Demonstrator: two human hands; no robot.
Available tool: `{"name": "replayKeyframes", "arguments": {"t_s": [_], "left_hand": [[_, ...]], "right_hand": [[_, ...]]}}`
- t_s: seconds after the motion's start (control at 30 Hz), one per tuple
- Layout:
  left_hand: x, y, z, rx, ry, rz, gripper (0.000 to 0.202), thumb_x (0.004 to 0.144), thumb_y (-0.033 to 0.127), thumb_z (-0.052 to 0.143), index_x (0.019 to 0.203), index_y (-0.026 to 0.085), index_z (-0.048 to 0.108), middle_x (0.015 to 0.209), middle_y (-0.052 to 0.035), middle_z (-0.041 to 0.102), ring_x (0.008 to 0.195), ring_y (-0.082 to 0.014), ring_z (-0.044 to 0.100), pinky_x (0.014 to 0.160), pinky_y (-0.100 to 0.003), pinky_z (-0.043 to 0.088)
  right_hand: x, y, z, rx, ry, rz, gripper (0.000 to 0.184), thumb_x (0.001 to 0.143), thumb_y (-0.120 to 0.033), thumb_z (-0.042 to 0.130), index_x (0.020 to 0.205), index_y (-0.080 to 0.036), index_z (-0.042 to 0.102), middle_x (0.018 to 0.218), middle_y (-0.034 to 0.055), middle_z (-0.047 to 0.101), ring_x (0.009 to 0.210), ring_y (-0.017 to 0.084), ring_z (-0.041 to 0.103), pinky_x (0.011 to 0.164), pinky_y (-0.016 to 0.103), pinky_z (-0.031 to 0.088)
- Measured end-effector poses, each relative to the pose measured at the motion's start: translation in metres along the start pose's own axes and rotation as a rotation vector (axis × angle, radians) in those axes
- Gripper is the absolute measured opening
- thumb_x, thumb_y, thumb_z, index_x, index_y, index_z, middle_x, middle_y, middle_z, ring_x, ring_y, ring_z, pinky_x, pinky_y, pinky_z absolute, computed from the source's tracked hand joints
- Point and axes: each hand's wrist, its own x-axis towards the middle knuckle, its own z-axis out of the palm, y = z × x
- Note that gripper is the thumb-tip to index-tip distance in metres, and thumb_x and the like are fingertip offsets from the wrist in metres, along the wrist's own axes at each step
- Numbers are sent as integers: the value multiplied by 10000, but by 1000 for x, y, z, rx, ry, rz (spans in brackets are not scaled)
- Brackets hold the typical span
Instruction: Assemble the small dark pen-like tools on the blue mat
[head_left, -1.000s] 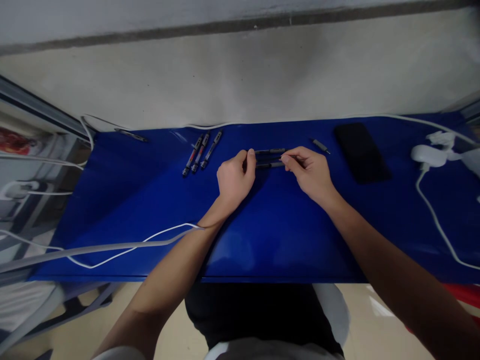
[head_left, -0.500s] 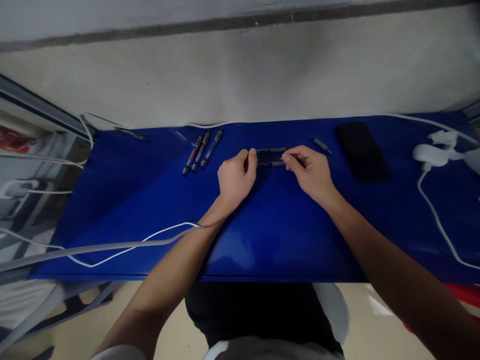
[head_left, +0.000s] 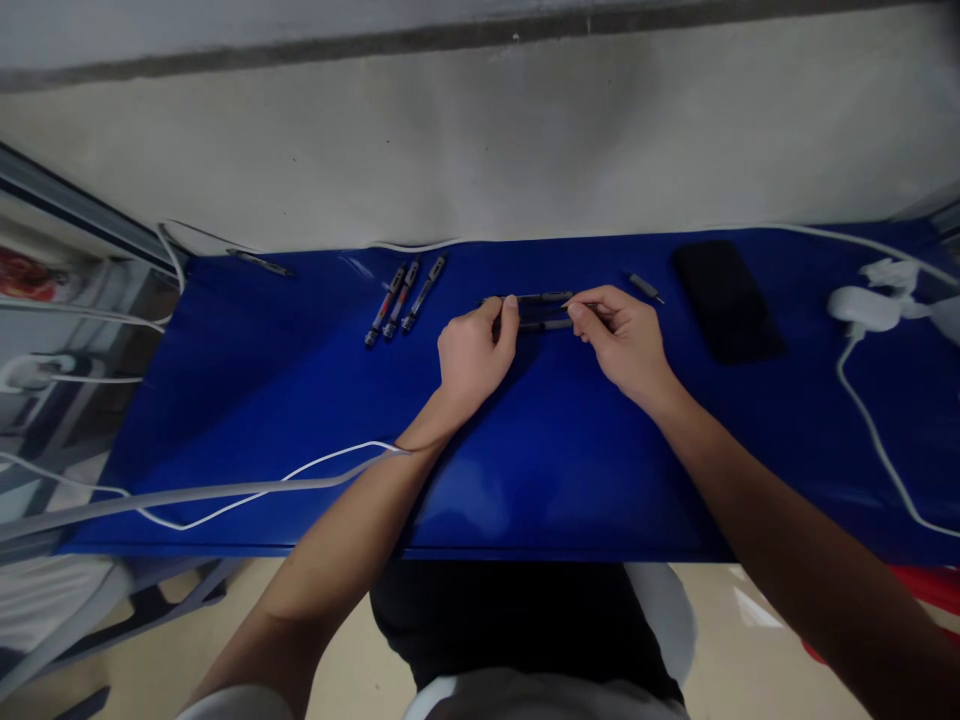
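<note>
While both hands are pinching | left hand [head_left: 471, 352] and right hand [head_left: 624, 340] are closing fingertips on opposite ends of thin pen [head_left: 546, 325] | probably light, stiff, slippery: hold the barrel.

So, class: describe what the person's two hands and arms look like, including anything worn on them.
Both arms are bare from the hand to above the elbow. The left hand and right hand wear no gloves; no rings or watch are visible. A white short sleeve edges the left upper arm.
</note>
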Motion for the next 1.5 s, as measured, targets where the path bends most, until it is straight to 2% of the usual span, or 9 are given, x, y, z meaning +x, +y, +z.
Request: {"name": "replayKeyframes", "arguments": {"t_s": [0.23, 0.4, 0.53, 0.77, 1.0, 1.13, 1.27, 1.37, 1.5], "left_hand": [[-4, 2, 0, 73, -56, 112, 521, 1084, 476, 354, 705, 200, 580, 606, -18, 567, 531, -134, 481, 556, -308, 208], [-8, 4, 0, 150, -113, 260, 564, 1090, 512, 321, 733, 191, 618, 637, -38, 611, 582, -144, 534, 553, -313, 203], [-10, 4, 0, 201, -154, 346, 546, 1087, 515, 338, 784, 190, 657, 677, -49, 654, 629, -163, 583, 558, -316, 215], [-10, 4, -2, 191, -197, 349, 590, 1053, 626, 354, 824, 187, 675, 710, -59, 680, 659, -172, 615, 558, -301, 254], [-10, 2, 0, 161, -164, 285, 606, 1040, 650, 365, 763, 195, 653, 662, -53, 648, 593, -159, 574, 539, -301, 219], [-8, 2, 1, 155, -149, 233, 598, 1040, 644, 372, 738, 200, 637, 650, -41, 642, 566, -152, 549, 536, -301, 207], [-7, 4, 0, 143, -115, 189, 596, 1039, 639, 389, 703, 198, 608, 636, -34, 639, 550, -144, 537, 537, -304, 201], [-8, 4, 0, 134, -109, 187, 598, 1041, 638, 385, 697, 196, 595, 637, -35, 641, 552, -141, 537, 539, -302, 199], [-8, 5, 0, 131, -115, 184, 600, 1042, 638, 381, 696, 195, 592, 637, -38, 640, 553, -143, 544, 540, -301, 201]], "right_hand": [[-1, -10, -1, -28, -4, 97, 536, 961, -655, 585, 650, -220, 625, 565, 2, 574, 517, 127, 510, 515, 291, 418], [-2, -11, 0, -63, -14, 60, 559, 987, -644, 547, 629, -218, 605, 567, 3, 577, 529, 129, 528, 543, 295, 429], [-7, -16, 3, -181, -154, -36, 548, 1025, -603, 503, 655, -211, 598, 593, 6, 606, 559, 132, 574, 591, 300, 443], [-8, -19, 3, -177, -260, -45, 551, 1067, -617, 357, 733, -222, 549, 622, 5, 606, 569, 137, 576, 594, 305, 443], [-11, -15, 0, -71, -322, -56, 608, 1077, -625, 272, 720, -226, 559, 703, 25, 610, 660, 158, 582, 677, 337, 450], [-10, -14, 1, -141, -193, -87, 568, 1085, -595, 280, 841, -237, 648, 757, 42, 645, 737, 192, 626, 729, 354, 481], [-4, -12, -4, -456, 75, -188, 410, 1085, -464, 379, 897, -238, 663, 910, 93, 669, 926, 258, 637, 898, 431, 486], [-1, -5, -8, -705, 228, -158, 328, 1057, -430, 433, 1019, -224, 686, 1117, 157, 638, 1102, 330, 583, 974, 517, 453], [-2, 9, -10, -833, 221, -68, 284, 1015, -374, 498, 1198, -242, 670, 1347, 186, 548, 1264, 403, 487, 969, 596, 429]]}}
